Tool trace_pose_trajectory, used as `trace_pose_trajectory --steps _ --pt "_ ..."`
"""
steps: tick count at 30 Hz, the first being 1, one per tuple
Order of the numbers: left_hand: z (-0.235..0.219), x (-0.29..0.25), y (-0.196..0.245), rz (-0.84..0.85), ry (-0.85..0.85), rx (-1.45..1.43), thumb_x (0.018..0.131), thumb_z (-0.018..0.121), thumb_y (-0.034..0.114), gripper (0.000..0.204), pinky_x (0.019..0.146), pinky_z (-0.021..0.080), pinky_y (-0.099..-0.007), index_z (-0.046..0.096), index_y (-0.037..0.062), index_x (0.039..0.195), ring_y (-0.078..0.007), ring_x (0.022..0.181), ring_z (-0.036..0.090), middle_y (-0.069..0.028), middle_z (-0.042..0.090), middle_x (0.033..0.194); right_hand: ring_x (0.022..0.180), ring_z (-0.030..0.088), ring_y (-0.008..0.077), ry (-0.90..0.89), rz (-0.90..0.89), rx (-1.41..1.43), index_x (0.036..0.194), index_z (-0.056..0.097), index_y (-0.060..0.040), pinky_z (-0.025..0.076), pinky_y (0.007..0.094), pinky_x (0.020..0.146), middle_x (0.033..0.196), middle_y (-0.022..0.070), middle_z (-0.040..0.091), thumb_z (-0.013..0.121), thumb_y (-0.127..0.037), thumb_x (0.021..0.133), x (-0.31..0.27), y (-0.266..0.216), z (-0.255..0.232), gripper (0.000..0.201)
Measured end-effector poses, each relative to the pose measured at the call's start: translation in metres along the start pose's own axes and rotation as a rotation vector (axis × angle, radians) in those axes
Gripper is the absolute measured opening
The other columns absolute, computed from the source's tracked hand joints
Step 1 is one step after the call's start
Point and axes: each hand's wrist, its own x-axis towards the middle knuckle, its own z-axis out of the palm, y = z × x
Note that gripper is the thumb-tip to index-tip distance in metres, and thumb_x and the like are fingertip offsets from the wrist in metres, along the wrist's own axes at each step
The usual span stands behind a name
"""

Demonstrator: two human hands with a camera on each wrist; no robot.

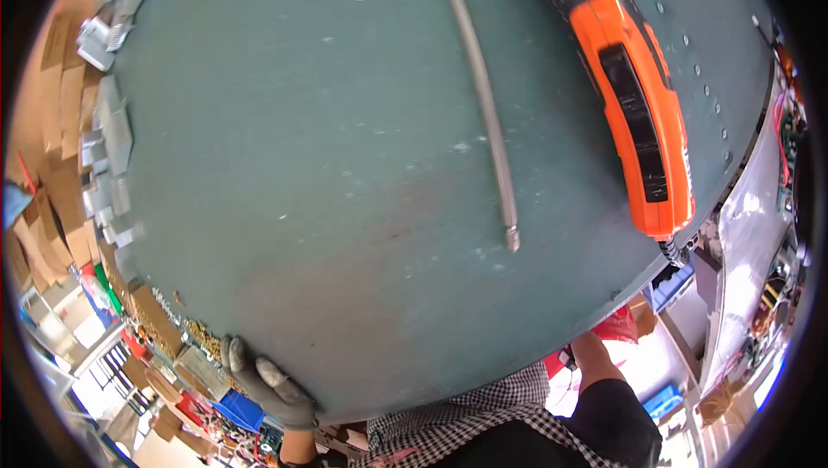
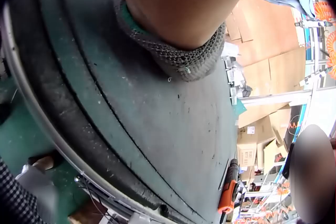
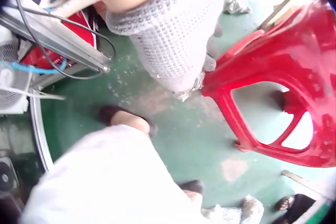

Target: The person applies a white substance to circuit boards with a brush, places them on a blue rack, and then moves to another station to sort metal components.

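Observation:
My left hand (image 1: 276,390), in a grey knit glove, lies with extended fingers on the near left edge of the green-topped table (image 1: 328,166). In the left wrist view only the glove's cuff (image 2: 184,61) shows, and its fingers are hidden. My right hand (image 3: 173,50), gloved in light grey knit, is down below the table's edge at a red plastic stool (image 3: 252,71). Its fingers curl at the stool's rim, partly hidden behind the palm. In the head view that hand is out of sight under the tabletop; just the bare forearm (image 1: 591,360) shows.
On the table lie an orange-and-black corded power tool (image 1: 634,123) and a long thin rod (image 1: 483,93) with a metal tip. Metal parts (image 1: 108,140) line the far left edge. A blue bin (image 1: 237,412) stands beyond my left hand. A metal frame (image 3: 68,40) with a black cable stands left of my right hand.

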Motion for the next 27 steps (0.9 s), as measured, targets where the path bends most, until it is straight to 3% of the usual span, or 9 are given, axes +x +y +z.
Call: trace_pose_trajectory --steps 8,9,10,13,17,27 --pt "0.005 -0.002 -0.003 -0.022 0.006 -0.072 0.100 0.035 0.025 0.050 0.108 0.033 -0.0475 0.037 -0.0113 0.135 -0.0376 0.129 0.041 -0.0266 0.042 0.136 0.082 0.066 0.0349 0.012 0.022 0.067 0.110 0.062 -0.0027 0.053 0.0442 0.072 0.099 0.0183 0.067 0.045 -0.026 0.092 -0.005 0.020 0.015 0.035" --pt "0.004 -0.002 -0.001 -0.035 0.005 -0.076 0.100 0.035 0.025 0.050 0.108 0.033 -0.0473 0.037 -0.0113 0.135 -0.0379 0.129 0.041 -0.0267 0.042 0.136 0.083 0.066 0.0349 0.009 0.007 0.068 0.110 0.062 -0.0028 0.053 0.0441 0.072 0.099 0.0182 0.067 0.045 -0.026 0.092 -0.005 0.012 0.017 0.035" --pt "0.003 -0.004 -0.008 0.016 -0.005 -0.114 0.102 0.036 0.023 0.047 0.113 0.028 -0.0432 0.037 -0.0072 0.138 -0.0316 0.132 0.039 -0.0215 0.040 0.141 0.083 0.066 0.0348 0.006 -0.003 0.070 0.110 0.062 -0.0028 0.053 0.0441 0.072 0.099 0.0181 0.067 0.045 -0.027 0.092 -0.008 0.006 0.020 0.035" --pt "-0.002 -0.001 -0.006 0.010 -0.063 -0.002 0.102 0.034 0.023 0.047 0.112 0.029 -0.0434 0.037 -0.0076 0.138 -0.0326 0.132 0.039 -0.0228 0.040 0.140 0.084 0.065 0.0347 -0.006 -0.050 0.070 0.111 0.062 -0.0030 0.053 0.0438 0.074 0.100 0.0178 0.067 0.046 -0.027 0.091 -0.020 -0.024 0.024 0.035" --pt "-0.005 0.007 0.002 0.036 -0.028 0.125 0.096 0.039 0.030 0.046 0.102 0.034 -0.0529 0.045 -0.0062 0.124 -0.0427 0.118 0.044 -0.0284 0.043 0.130 0.086 0.065 0.0344 -0.048 -0.103 0.017 0.111 0.063 -0.0032 0.052 0.0435 0.075 0.101 0.0174 0.067 0.047 -0.027 0.090 -0.026 -0.077 0.016 0.035" --pt "-0.008 0.019 0.019 0.040 0.015 0.060 0.093 0.041 0.027 0.040 0.099 0.035 -0.0538 0.046 -0.0007 0.122 -0.0424 0.114 0.046 -0.0268 0.045 0.126 0.090 0.064 0.0338 -0.042 -0.194 -0.221 0.112 0.063 -0.0038 0.051 0.0426 0.079 0.102 0.0165 0.067 0.051 -0.028 0.089 0.021 -0.176 -0.083 0.036"
